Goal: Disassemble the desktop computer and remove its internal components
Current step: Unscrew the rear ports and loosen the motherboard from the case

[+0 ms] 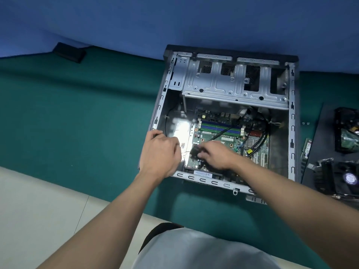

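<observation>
An open grey desktop case point(291, 133) lies flat on the green table. Inside it a green motherboard point(213, 133) shows blue and green memory slots point(220, 127) and black cables point(258, 136). A metal drive cage point(233, 82) spans the far end of the case. My right hand point(215, 155) is inside the case, its fingers closed on a small black part point(195, 152) at the board's near left corner. My left hand point(161, 153) rests curled over the case's near left wall; I cannot see whether it grips anything.
A dark side panel point(318, 136) lies right of the case, bearing a removed drive point(347, 131) and a fan unit point(342, 177). A memory stick point(306, 148) lies beside it. Two small screws point(305, 123) sit near the case. A black object point(70, 52) lies far left.
</observation>
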